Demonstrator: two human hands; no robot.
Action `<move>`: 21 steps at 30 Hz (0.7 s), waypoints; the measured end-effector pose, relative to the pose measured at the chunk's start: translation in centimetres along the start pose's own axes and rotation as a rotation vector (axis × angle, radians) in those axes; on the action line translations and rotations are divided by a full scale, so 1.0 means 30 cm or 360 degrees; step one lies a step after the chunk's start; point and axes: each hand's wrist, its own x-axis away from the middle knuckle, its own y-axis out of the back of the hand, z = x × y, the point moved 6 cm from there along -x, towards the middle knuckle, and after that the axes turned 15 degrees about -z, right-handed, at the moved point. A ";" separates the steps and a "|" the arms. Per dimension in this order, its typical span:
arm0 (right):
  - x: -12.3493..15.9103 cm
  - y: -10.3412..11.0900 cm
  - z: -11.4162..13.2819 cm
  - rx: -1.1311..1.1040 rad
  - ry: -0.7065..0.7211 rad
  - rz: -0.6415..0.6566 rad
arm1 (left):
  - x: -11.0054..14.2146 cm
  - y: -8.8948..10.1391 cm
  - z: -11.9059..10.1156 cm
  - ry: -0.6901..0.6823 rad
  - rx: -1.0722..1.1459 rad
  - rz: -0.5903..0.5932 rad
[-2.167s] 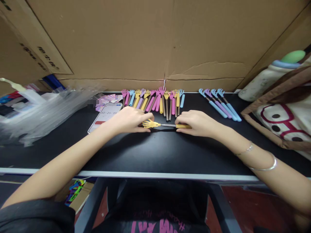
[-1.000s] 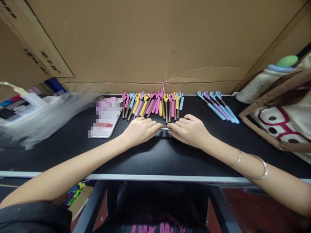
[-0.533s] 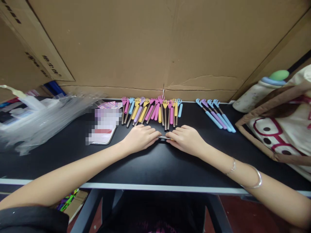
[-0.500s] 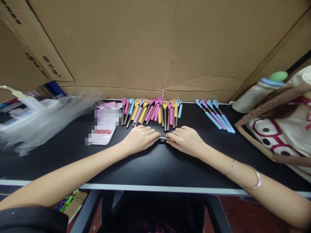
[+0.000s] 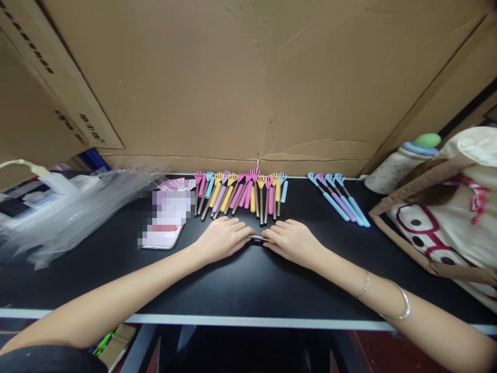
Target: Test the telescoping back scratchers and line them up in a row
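Over the black desk, my left hand [image 5: 225, 238] and my right hand [image 5: 294, 242] are both closed on a back scratcher [image 5: 257, 238]. Only a short stretch of its thin metal rod shows between them, with a bit of yellow at the right fingers; its ends are hidden in the hands. Just beyond lies a row of hand-shaped claws on dark metal rods [image 5: 264, 207], pink, yellow, blue and purple. Loose coloured handle sleeves [image 5: 219, 199] lie among the rods. Right of the row, several back scratchers [image 5: 337, 201] have blue or purple handles fitted on their rods.
A phone [image 5: 165, 223], partly blurred out, lies left of my left hand. Clear plastic bags [image 5: 85, 202] cover the desk's left side beside a white power strip [image 5: 58, 182]. At the right stand a cloth bag [image 5: 462, 207] and a bottle [image 5: 396, 168]. Cardboard [image 5: 233, 93] walls the back.
The whole view has shifted, so the desk and hands sit lower in the picture. Both hands keep nearly the same pose around the rod.
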 end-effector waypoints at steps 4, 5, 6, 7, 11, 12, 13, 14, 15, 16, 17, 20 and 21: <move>0.004 -0.003 -0.002 -0.0039 -0.0018 0.0011 | 0.002 -0.009 0.003 0.0029 0.0036 0.0047; 0.005 -0.004 -0.002 -0.0044 -0.0023 0.0020 | 0.002 -0.011 0.004 0.0033 0.0038 0.0060; 0.006 -0.005 -0.003 -0.0048 -0.0027 0.0029 | 0.001 -0.012 0.004 0.0038 0.0040 0.0072; 0.007 -0.006 -0.004 -0.0050 -0.0033 0.0038 | 0.001 -0.012 0.005 0.0042 0.0043 0.0080; 0.010 -0.009 -0.007 -0.0061 -0.0056 0.0060 | -0.001 -0.011 0.006 0.0064 0.0071 0.0098; 0.012 -0.009 -0.008 -0.0066 -0.0060 0.0061 | -0.001 -0.012 0.006 0.0067 0.0078 0.0098; 0.014 -0.010 -0.009 -0.0071 -0.0063 0.0062 | 0.000 -0.012 0.005 0.0068 0.0089 0.0096; 0.016 -0.010 -0.010 -0.0076 -0.0068 0.0060 | 0.000 -0.012 0.005 0.0072 0.0100 0.0093; 0.018 -0.010 -0.011 -0.0080 -0.0073 0.0060 | 0.001 -0.013 0.004 0.0078 0.0112 0.0093; 0.021 -0.010 -0.012 -0.0084 -0.0077 0.0059 | 0.001 -0.014 0.004 0.0087 0.0123 0.0096; 0.024 -0.010 -0.013 -0.0087 -0.0081 0.0059 | 0.002 -0.017 0.004 0.0099 0.0133 0.0105; 0.033 -0.011 -0.016 -0.0085 -0.0092 0.0058 | 0.005 -0.026 0.003 0.0134 0.0159 0.0144; 0.035 -0.010 -0.017 -0.0082 -0.0094 0.0052 | 0.005 -0.028 0.002 0.0140 0.0171 0.0147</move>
